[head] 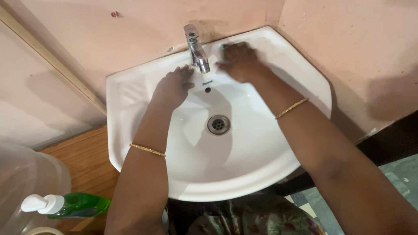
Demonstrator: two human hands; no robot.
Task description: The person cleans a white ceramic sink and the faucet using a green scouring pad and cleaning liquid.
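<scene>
A white corner washbasin [130, 100] is fixed against pink walls, with a chrome tap [197, 51] at its back and a metal drain [218, 124] in the bowl. My left hand [173, 87] rests flat on the basin's back ledge just left of the tap, fingers slightly apart, holding nothing. My right hand [238, 61] is on the ledge right of the tap, blurred by motion, pressing on a small dark pad [230, 44] that peeks out under the fingers. Both wrists wear thin gold bangles.
A green liquid bottle [74, 205] with a white pump cap lies at the lower left beside a large translucent container [26, 178]. A wooden surface [87, 156] sits left of the basin. Tiled floor [400, 174] shows at the right.
</scene>
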